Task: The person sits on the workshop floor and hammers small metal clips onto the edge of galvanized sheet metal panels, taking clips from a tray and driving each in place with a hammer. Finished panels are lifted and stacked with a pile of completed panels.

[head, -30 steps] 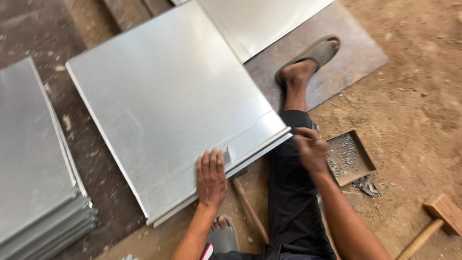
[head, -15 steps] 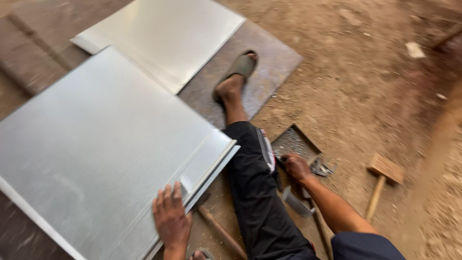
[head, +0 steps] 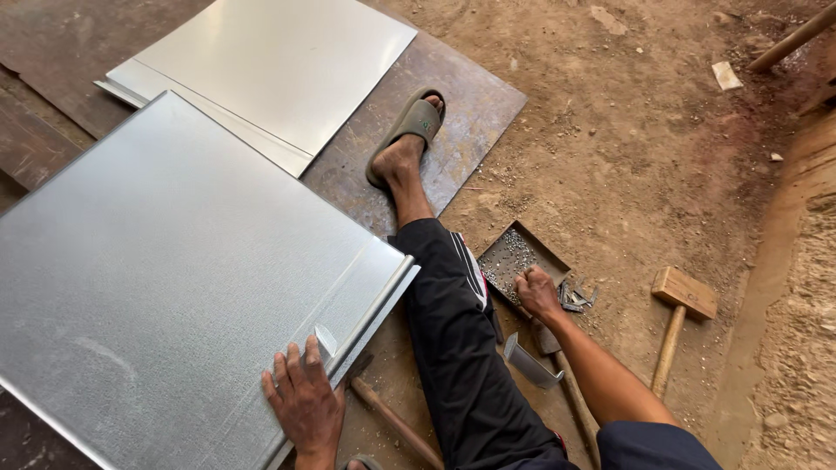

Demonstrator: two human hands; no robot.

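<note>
Sheet metal work, floor level. Your left hand (head: 306,402) lies flat and open, fingers spread, palm down on the near corner of the large grey galvanised steel sheet (head: 174,278), just inside its folded edge seam (head: 370,309). A small bent metal tab (head: 325,339) stands up from the sheet right beside your fingertips.

Your right hand (head: 536,292) is closed into a loose fist at the near rim of the shallow rusty square metal tray of small rivets (head: 514,257); what the fingers pinch, if anything, cannot be made out. The tray sits on bare dirt just right of your outstretched leg in black trousers (head: 453,348).

Your foot in a grey-green sandal (head: 409,130) rests on the dark rusted steel plate (head: 461,113). A second, smoother pale metal sheet (head: 270,70) lies beyond the first one, overlapping that plate.

A small bent grey metal clip (head: 531,361) lies near your right forearm. A wooden-handled hammer (head: 396,422) pokes out from under the sheet's corner, between your left hand and your leg. A wooden mallet with block head (head: 684,300) lies on the dirt, well apart to the right. A few small scraps of metal (head: 575,296) lie just beside the tray.
</note>
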